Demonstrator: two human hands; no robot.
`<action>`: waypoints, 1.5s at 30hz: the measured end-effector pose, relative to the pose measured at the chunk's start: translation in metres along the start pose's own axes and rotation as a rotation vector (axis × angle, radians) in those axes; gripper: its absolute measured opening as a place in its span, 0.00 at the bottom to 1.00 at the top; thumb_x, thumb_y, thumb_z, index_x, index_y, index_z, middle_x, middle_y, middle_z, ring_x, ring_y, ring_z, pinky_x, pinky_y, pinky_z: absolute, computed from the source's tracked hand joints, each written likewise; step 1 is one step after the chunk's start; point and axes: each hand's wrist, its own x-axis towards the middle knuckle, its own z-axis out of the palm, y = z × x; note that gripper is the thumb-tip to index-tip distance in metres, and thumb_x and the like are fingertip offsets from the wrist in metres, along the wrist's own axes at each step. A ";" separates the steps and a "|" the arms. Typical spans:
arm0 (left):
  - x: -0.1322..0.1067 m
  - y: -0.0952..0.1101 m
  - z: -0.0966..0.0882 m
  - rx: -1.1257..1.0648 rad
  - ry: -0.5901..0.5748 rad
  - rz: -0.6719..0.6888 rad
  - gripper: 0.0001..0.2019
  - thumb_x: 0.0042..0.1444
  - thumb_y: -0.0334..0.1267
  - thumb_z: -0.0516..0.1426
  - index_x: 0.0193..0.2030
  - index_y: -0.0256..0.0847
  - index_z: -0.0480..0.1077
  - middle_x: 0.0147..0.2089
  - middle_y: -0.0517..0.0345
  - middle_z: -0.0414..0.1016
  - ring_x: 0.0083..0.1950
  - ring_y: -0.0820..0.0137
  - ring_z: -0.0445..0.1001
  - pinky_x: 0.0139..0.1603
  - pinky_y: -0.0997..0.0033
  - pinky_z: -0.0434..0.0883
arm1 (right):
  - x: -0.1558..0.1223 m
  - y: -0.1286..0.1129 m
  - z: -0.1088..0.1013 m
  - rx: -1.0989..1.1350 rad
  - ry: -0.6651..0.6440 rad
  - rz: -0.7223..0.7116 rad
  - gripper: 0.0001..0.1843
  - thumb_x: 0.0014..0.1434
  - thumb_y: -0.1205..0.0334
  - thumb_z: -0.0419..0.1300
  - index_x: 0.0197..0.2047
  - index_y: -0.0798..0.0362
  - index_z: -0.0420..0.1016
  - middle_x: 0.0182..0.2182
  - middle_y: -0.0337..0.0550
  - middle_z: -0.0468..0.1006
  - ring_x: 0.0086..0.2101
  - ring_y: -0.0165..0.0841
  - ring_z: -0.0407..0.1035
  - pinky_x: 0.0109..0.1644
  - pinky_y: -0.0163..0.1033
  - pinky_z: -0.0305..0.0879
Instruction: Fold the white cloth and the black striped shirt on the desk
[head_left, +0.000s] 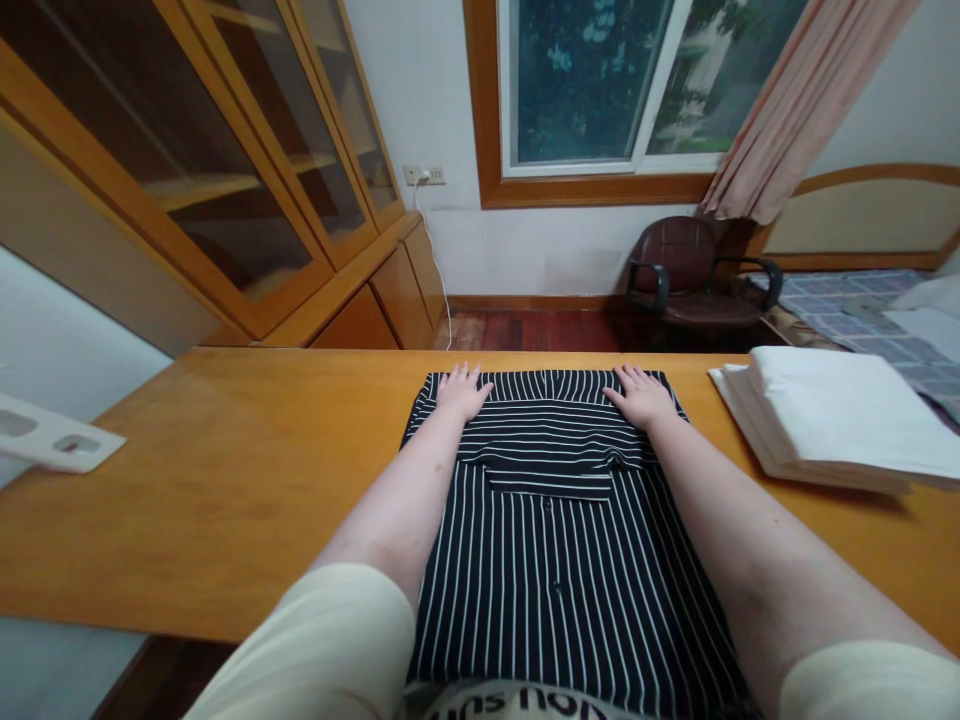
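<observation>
A black shirt with thin white stripes (551,540) lies folded on the wooden table (225,480), with buttons and a pocket facing up. My left hand (461,390) lies flat and open on the shirt's far left corner. Flat and open as well, my right hand (641,395) presses the far right corner. Both forearms stretch out over the cloth.
A stack of folded white cloth (832,420) sits on the table to the right. A white plastic piece (49,435) juts in at the left edge. Beyond the table stand a glass-door cabinet (247,170), a brown armchair (690,275) and a bed (885,310).
</observation>
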 end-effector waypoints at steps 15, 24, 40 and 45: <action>0.006 -0.039 0.002 0.000 0.076 -0.032 0.32 0.62 0.52 0.34 0.69 0.37 0.42 0.71 0.52 0.43 0.71 0.64 0.40 0.68 0.55 0.41 | 0.008 0.002 0.000 0.028 0.001 -0.024 0.40 0.61 0.37 0.34 0.67 0.54 0.50 0.66 0.47 0.51 0.64 0.40 0.44 0.65 0.48 0.42; 0.014 -0.032 -0.003 0.016 0.207 -0.223 0.36 0.60 0.54 0.35 0.70 0.34 0.39 0.72 0.46 0.33 0.71 0.58 0.32 0.67 0.51 0.34 | 0.013 0.009 -0.001 0.279 0.345 0.222 0.34 0.63 0.44 0.35 0.65 0.55 0.55 0.63 0.53 0.57 0.62 0.45 0.49 0.63 0.56 0.41; 0.027 -0.042 -0.010 -0.090 0.233 -0.231 0.21 0.58 0.45 0.48 0.57 0.44 0.66 0.57 0.48 0.68 0.59 0.55 0.62 0.61 0.51 0.55 | 0.033 0.033 -0.011 0.646 0.174 0.364 0.33 0.46 0.55 0.65 0.56 0.53 0.68 0.46 0.51 0.76 0.45 0.43 0.70 0.48 0.45 0.65; 0.021 -0.045 -0.022 -0.110 0.224 -0.183 0.17 0.56 0.49 0.52 0.48 0.48 0.72 0.55 0.54 0.70 0.57 0.57 0.63 0.58 0.57 0.60 | 0.029 0.036 -0.031 0.716 0.073 0.394 0.20 0.44 0.54 0.66 0.39 0.57 0.78 0.31 0.49 0.79 0.33 0.41 0.72 0.39 0.44 0.68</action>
